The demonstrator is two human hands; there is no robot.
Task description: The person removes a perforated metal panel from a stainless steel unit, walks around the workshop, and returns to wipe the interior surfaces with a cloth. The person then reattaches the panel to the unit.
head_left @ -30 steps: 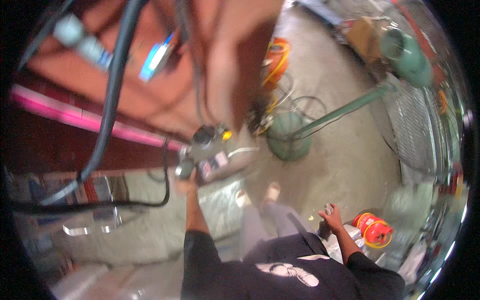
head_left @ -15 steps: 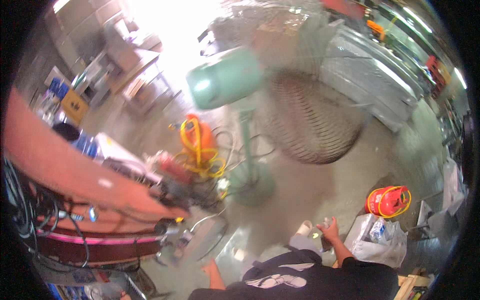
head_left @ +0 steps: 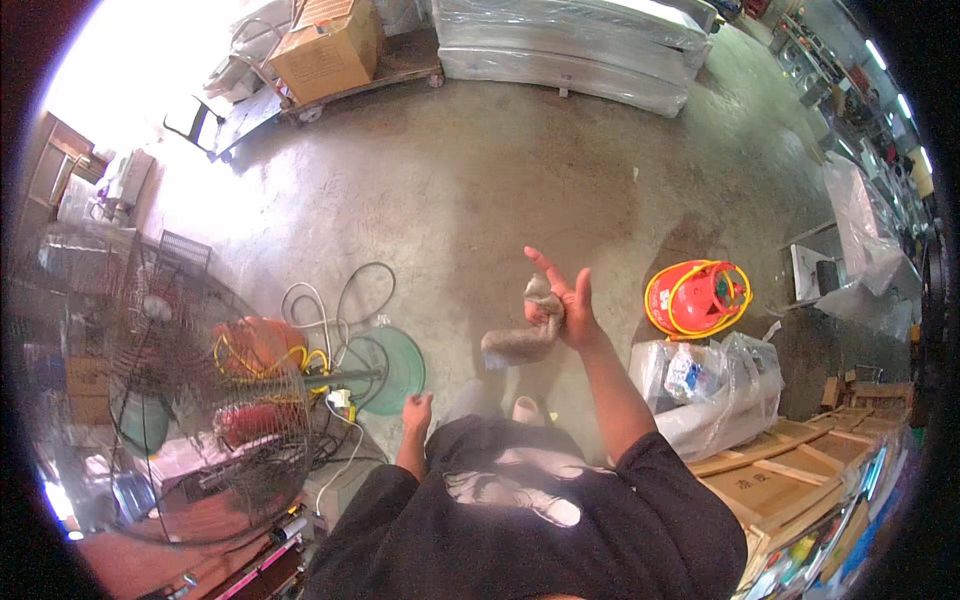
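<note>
My right hand point(head_left: 572, 312) is out in front of me above the concrete floor. Its thumb and index finger stretch apart, while the other fingers are curled round a crumpled grey-brown cloth point(head_left: 522, 343) that hangs to the left of the palm. Low beside my body, my left hand point(head_left: 416, 412) is closed, and whatever it may hold is hidden. Closest to that hand is the round green base point(head_left: 392, 370) of a pedestal fan, whose large wire cage point(head_left: 215, 400) fills the left side.
A red gas cylinder point(head_left: 690, 298) with a yellow hose stands to the right, beside a plastic-wrapped bundle point(head_left: 710, 400). Loose cables point(head_left: 335, 320) lie near the fan. Farther off are a cardboard box point(head_left: 325, 55) on a trolley and a wrapped stack point(head_left: 570, 60). Wooden crating point(head_left: 780, 480) is at lower right.
The view has turned to the right, so the fan has shifted from the middle to the left side. My right hand has risen and reached forward, and the cloth shows clearly.
</note>
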